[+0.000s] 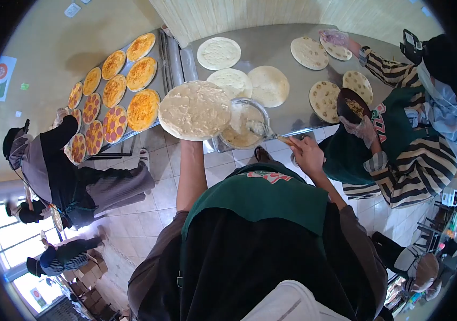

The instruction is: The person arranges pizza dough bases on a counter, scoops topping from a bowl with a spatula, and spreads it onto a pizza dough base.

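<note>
A round flatbread base [196, 109] spread with pale, creamy sauce rests on my left hand [191, 143], which supports it from below. The base hides the fingers of that hand; only the wrist and forearm show. My right hand [308, 155] is closed around the wooden handle of a spatula [282, 138]. The spatula's sauce-coated head dips into a metal pot [267, 109] of the same pale sauce. This pot stands at the table's front edge, just right of the raised base.
Sauced bases [219, 53] and a plain base [269, 86] lie on the metal table [271, 45]. At right, a co-worker [405, 128] holds a dark bowl [352, 105] beside topped bases [324, 101]. Several cheese and pepperoni pizzas [115, 124] cover the left table, near another co-worker [52, 166].
</note>
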Available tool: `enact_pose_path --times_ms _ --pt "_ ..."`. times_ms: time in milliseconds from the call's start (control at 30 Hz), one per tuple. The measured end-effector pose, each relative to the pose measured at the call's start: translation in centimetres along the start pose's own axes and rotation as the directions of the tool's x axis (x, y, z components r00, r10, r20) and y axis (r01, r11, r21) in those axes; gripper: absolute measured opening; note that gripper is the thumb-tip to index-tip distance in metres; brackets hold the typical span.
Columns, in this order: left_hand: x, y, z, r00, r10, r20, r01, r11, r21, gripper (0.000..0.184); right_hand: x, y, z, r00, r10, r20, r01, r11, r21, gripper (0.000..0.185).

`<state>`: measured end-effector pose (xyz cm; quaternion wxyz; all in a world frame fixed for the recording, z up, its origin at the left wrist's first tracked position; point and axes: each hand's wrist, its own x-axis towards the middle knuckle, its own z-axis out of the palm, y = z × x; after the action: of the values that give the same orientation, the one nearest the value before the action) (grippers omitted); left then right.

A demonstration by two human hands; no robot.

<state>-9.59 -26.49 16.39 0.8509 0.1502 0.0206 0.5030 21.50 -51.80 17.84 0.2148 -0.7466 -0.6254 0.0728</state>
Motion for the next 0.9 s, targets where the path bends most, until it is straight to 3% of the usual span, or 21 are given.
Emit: enact_pose_path --times_ms 267,433,533,567,667,767,900 --pt "-0.2 -0.1 0.1 1.0 0.006 -0.026 -0.006 1.0 0.004 0.061 2.9 -0.5 -6.1 0.987 -0.118 0.108 0.144 0.952 -0.269 0.029" --pt "-0.1 0.0 -0.3 0.999 0.033 -0.017 -0.033 0.999 0.028 0.061 4.4 -1.4 -11.1 0.975 0.03 0.22 0.057 0.923 -0.38 0.028" --pt "-0.1 -0.1 -0.8 0.998 0.049 -0.027 -0.047 0.997 0.065 0.063 5.8 -1.4 -11.0 0.934 0.224 0.277 -0.239 0.971 0.022 0.03" --pt "-0.1 -0.4 -0.7 0.997 0.049 -0.063 -0.045 0.997 0.07 0.064 6.1 0.3 -8.7 0.953 0.151 0.262 -0.233 0.92 0.315 0.032" --pt "-0.2 -1.3 -0.1 0.989 0.055 -0.136 -0.044 0.996 0.081 0.067 8.0 1.0 -2.3 0.886 0.193 0.422 -0.461 0.469 0.753 0.034" --pt "-0.2 -2.0 0.7 0.987 0.057 -0.148 -0.044 0.995 0.09 0.068 9.6 -2.4 0.6 0.908 0.194 0.371 -0.415 0.304 0.857 0.035" --pt "0.4 -2.5 1.4 0.99 0.072 -0.122 -0.061 0.994 0.091 0.069 9.4 -3.0 2.1 0.945 0.161 0.284 -0.32 0.282 0.905 0.035"
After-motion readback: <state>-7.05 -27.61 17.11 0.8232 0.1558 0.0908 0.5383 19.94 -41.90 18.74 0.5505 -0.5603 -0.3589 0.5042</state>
